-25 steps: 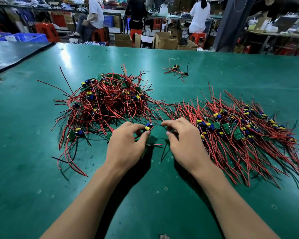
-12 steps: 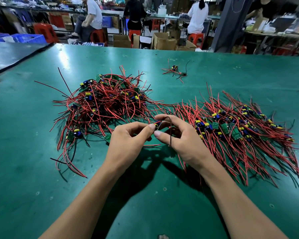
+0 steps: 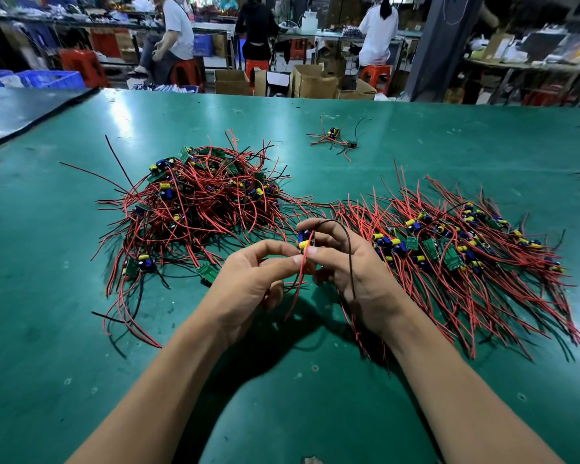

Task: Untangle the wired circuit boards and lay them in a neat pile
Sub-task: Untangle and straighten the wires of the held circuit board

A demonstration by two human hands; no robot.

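Note:
A tangled heap of small circuit boards with red and black wires (image 3: 198,202) lies on the green table at the left. To the right spreads a flatter, combed-out pile of boards (image 3: 456,249), wires pointing toward me. Between them, lifted off the table, is one small circuit board (image 3: 305,237) with blue and yellow parts. My right hand (image 3: 352,266) pinches this board between thumb and forefinger; its black wire loops over the back of that hand. My left hand (image 3: 255,276) pinches the board's red wire just below it.
Two stray wired boards (image 3: 335,137) lie farther back on the green table (image 3: 282,396). A dark table (image 3: 21,108) adjoins at the far left. Beyond the far edge are cardboard boxes (image 3: 312,82), red stools and people working at benches.
Both hands have lifted one board out from the gap between the piles and raised it off the table. Its red and black wires now hang free from the fingers.

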